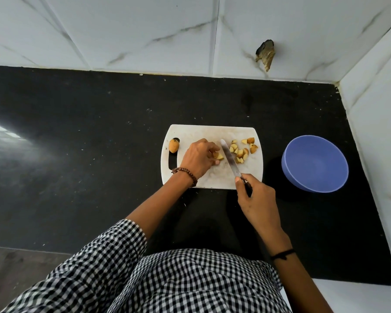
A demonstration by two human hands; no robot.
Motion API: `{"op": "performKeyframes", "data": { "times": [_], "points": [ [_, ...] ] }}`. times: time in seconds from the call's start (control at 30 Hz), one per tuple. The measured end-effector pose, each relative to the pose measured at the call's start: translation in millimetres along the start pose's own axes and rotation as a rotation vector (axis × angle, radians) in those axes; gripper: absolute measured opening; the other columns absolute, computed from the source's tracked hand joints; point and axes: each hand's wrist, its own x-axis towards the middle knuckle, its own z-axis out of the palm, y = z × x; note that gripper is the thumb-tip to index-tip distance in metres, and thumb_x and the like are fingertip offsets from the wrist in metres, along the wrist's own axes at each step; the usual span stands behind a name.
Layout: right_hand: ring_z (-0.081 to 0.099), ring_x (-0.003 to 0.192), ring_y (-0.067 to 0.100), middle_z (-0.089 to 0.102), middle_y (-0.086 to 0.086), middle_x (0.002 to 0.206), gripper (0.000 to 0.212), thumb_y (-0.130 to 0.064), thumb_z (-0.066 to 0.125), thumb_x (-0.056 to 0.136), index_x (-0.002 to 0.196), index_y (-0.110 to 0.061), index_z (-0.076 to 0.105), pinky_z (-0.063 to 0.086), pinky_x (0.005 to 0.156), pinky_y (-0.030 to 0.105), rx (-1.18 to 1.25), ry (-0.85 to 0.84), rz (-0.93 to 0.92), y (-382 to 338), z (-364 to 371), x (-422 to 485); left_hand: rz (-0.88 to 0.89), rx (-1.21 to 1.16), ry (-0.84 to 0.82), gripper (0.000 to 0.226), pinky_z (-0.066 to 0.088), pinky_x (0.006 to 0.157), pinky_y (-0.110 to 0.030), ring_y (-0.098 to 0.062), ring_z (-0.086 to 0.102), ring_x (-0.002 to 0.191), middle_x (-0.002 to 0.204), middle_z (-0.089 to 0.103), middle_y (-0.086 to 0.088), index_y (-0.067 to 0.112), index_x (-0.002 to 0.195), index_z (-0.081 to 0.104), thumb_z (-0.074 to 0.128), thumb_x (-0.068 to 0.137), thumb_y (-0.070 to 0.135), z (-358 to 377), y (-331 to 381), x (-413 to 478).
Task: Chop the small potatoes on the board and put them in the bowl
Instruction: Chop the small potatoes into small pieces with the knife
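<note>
Our left hand [199, 158] pinches a cut potato [218, 156] at frame centre on the board [212, 132]; our right hand [256, 199] grips the knife [230, 160]. We judge the potato firm, light and slick on its cut face, so we hold it by the skin, fingertips tucked. We count one whole potato [173, 146] at the board's left end, about a dozen pieces [242, 151] right of the blade, and one bowl [315, 163], empty.

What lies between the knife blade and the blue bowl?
Head view: chopped pieces on the board, then bare black counter before the bowl.
</note>
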Motion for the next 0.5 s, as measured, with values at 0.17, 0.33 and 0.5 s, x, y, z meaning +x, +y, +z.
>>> {"op": "performKeyframes", "data": {
  "times": [0.17,0.33,0.5],
  "points": [
    [0.061,0.07,0.007,0.064,-0.003,0.081,0.027,-0.037,0.05,0.102,0.111,-0.016,0.066,0.054,0.064,0.027,-0.009,0.006,0.015,-2.9,11.5,7.3,0.015,-0.06,0.021,0.021,0.054,0.074,-0.024,-0.012,0.061,0.078,0.093,0.063,-0.003,0.011,0.094,0.072,0.08,0.074,0.012,1.3,-2.3,-0.6],
    [0.057,0.065,0.005,0.06,-0.004,0.074,0.025,-0.034,0.05,0.103,0.108,-0.015,0.065,0.04,0.052,0.011,0.014,0.016,0.025,-6.0,16.0,12.3,-0.003,-0.121,0.018,0.022,0.049,0.07,-0.012,-0.01,0.062,0.077,0.092,0.063,-0.003,0.011,0.092,0.072,0.081,0.072,0.013,-1.0,-3.6,-0.2],
    [0.056,0.061,0.004,0.058,-0.007,0.071,0.025,-0.034,0.05,0.103,0.105,-0.014,0.066,0.04,0.055,0.007,0.036,0.042,0.032,-3.4,18.0,14.9,0.048,-0.104,0.001,0.026,0.054,0.075,-0.023,-0.011,0.061,0.078,0.095,0.061,-0.001,0.015,0.096,0.071,0.082,0.072,0.016,2.9,-4.9,-0.4]
  ]
}}
